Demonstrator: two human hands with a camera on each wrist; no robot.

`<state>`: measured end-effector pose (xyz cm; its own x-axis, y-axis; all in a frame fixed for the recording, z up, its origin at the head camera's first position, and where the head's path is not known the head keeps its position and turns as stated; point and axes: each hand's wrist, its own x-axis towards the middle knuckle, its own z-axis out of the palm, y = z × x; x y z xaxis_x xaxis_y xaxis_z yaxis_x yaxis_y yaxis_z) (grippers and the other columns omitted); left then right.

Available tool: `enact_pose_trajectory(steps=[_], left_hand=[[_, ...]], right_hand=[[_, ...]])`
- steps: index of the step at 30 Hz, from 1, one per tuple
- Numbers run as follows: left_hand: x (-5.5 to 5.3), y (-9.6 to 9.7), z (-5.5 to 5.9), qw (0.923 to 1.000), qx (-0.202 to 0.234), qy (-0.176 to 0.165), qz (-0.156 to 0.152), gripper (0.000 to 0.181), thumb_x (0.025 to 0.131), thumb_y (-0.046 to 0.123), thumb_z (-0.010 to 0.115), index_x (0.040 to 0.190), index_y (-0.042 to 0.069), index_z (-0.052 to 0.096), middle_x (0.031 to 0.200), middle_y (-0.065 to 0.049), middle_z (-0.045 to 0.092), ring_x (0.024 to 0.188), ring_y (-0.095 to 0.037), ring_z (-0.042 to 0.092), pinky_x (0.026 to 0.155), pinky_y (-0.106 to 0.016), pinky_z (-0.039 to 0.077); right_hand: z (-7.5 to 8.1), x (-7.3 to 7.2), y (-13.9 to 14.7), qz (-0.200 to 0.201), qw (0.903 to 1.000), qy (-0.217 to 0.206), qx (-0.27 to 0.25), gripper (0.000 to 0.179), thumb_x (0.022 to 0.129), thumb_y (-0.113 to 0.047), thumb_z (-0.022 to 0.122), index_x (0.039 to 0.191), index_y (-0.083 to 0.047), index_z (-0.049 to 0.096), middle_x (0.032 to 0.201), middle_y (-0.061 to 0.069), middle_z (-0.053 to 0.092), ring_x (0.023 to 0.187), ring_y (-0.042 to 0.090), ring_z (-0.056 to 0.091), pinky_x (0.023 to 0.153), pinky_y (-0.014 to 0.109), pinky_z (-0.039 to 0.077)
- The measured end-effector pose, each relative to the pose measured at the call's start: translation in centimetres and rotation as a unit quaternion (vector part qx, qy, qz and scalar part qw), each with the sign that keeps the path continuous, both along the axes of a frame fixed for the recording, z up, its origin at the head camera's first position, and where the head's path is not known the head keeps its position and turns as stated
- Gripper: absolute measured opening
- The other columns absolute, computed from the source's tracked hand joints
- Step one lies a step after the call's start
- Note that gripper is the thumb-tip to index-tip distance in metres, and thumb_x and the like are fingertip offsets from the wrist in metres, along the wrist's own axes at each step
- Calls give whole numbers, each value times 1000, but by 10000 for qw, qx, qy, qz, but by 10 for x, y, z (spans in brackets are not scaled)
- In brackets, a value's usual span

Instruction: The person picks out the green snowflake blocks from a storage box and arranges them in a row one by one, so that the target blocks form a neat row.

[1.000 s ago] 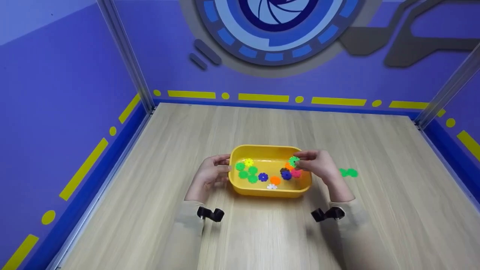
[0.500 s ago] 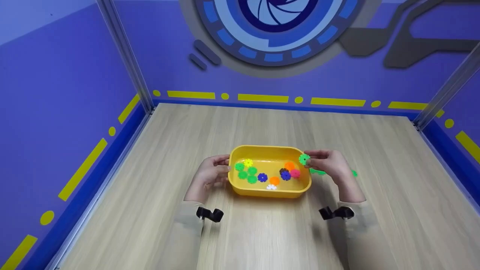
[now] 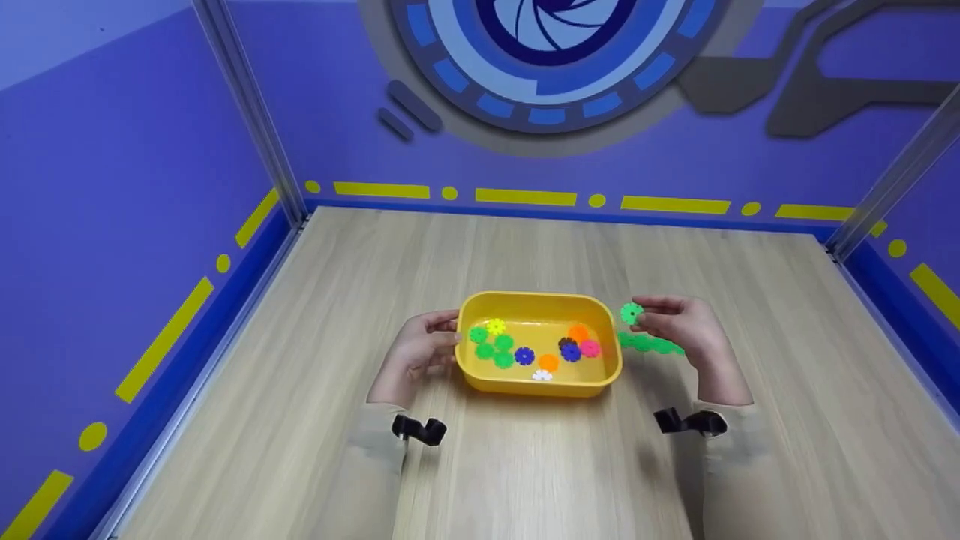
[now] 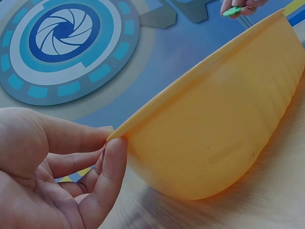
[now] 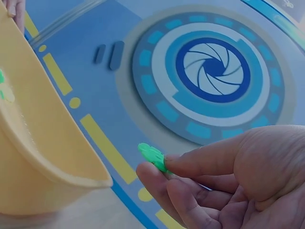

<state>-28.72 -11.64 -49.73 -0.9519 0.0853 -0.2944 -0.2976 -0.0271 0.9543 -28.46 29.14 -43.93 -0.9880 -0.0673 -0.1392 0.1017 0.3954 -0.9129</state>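
My left hand [image 3: 415,346] pinches the left rim of the yellow tub [image 3: 540,388] on the counter [image 3: 525,465]; my right hand [image 3: 688,330] pinches a green disc [image 3: 631,313] by its edge, held up just right of the tub, near the green pieces [image 3: 649,343]. The disc looks light, thin and stiff, perhaps slippery; its notched edge seems the best hold.
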Motion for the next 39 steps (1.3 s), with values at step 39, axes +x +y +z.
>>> enact_pose_trajectory(steps=[39], left_hand=[[0,-1,-3,10000,40,38,-20,51,91,-4,67,141,4,61,118,-10,64,75,-16,69,66,-29,62]], right_hand=[[-9,9,89,-1245,9908,-264,-450,55,101,-8,61,150,9,43,85,-24,67,80,-4,73,78,12,59]])
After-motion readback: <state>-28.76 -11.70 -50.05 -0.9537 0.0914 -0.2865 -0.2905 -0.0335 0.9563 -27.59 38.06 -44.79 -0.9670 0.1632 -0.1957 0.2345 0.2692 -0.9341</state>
